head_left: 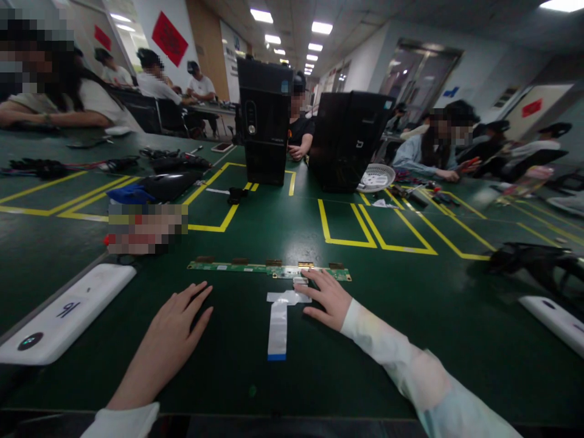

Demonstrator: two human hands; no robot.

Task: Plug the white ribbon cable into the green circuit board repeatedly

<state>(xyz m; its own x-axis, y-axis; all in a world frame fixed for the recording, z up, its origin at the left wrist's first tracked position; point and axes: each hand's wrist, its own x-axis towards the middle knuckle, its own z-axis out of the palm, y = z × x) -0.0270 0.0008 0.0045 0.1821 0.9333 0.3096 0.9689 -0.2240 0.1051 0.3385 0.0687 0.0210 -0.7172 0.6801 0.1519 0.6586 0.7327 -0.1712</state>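
A long, narrow green circuit board lies across the dark green table. From its right part a white ribbon cable with a blue end runs toward the near edge. My right hand rests with fingers spread at the board's right part, fingertips at the board and beside the cable's upper end; nothing is gripped in it. To the left of the cable, my left hand lies on the table with fingers apart, holding nothing and not touching the board.
Two black computer towers stand beyond yellow tape outlines. A white device lies at left, another at right. Behind the left device is a pixelated item. Cables and a white basket sit farther back; people sit around.
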